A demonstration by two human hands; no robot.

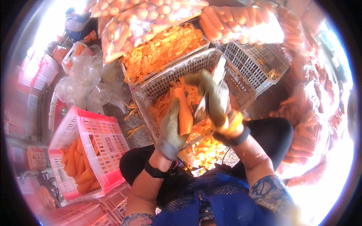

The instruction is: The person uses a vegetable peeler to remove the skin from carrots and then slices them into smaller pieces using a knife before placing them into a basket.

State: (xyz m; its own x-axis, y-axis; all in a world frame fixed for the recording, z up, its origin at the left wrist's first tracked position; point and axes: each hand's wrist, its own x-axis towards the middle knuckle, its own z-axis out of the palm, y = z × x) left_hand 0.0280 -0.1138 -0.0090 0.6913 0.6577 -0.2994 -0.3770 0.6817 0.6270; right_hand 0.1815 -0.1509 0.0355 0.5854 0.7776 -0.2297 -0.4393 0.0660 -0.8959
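Note:
My left hand [170, 127], in a soiled work glove, grips a thick orange carrot [184, 111] that points away from me over a crate. Just to its right, my gloved right hand [216, 97] is closed around a tool with a pale metal blade, seemingly a knife or peeler [219, 70]; motion blur hides its exact shape. Beneath both hands stands a dirty plastic crate [169, 70] with carrot peelings [161, 108] in it. More peelings [208, 152] lie between my knees.
A second crate of peelings [165, 48] and bags of carrots [150, 17] stand beyond. At left, a pink and white crate [97, 113] holds peeled carrots [79, 166]. A grey crate [254, 62] and more bagged carrots [305, 132] are at right. Another person [76, 25] sits far left.

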